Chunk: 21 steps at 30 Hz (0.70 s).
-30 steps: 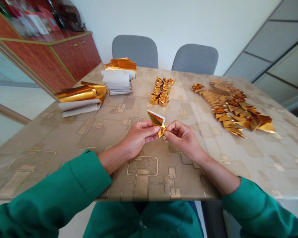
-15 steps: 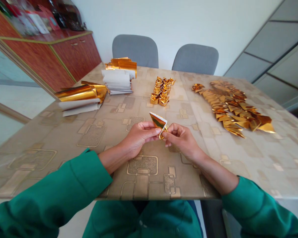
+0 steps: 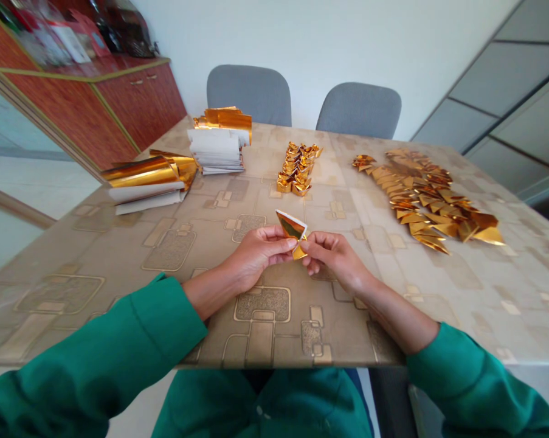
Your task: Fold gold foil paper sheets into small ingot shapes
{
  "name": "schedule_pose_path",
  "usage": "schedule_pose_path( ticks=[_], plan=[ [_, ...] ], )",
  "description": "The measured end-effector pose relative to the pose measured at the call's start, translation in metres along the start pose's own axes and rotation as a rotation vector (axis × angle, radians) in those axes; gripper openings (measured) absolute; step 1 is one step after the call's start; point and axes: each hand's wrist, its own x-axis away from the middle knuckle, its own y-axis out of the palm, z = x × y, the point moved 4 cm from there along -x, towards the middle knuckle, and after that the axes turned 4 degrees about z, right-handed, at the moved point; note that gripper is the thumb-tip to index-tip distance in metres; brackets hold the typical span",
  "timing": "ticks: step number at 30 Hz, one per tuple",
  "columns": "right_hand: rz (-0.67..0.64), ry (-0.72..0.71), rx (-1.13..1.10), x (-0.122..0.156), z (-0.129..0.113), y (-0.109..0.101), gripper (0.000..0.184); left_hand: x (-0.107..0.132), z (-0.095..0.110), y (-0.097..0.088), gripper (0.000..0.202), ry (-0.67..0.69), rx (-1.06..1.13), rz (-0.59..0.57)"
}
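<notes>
A small folded piece of gold foil paper [image 3: 293, 226] with a white edge is held up over the near middle of the table. My left hand [image 3: 265, 252] pinches it from the left, thumb on top. From the right, my right hand [image 3: 331, 254] grips its lower corner between thumb and fingers. The lower part is bent out below the fingertips, and the fingers hide some of the folds. Beyond the hands stand two rows of folded gold foil pieces [image 3: 298, 168].
The patterned tablecloth [image 3: 169, 243] covers the table. Flat gold sheets [image 3: 151, 176] lie at left, beside a taller stack with white backs [image 3: 217, 149]. Many folded gold triangles [image 3: 431, 198] are heaped at right. Two grey chairs [image 3: 249, 94] stand behind, with a red-brown cabinet [image 3: 137, 109] at far left.
The lower corner of the foil piece has turned and shows a wider gold face beneath the fingers. My right hand has shifted very slightly; my left hand keeps its hold.
</notes>
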Motion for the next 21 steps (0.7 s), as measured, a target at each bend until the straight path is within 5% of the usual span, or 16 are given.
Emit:
schedule_pose_path(
  ticks=[21],
  plan=[
    [0.131,-0.156,0.066,-0.001,-0.002,0.0036,0.042,0.0011,0.0025,-0.002,0.022,0.123,0.147,0.111]
  ],
)
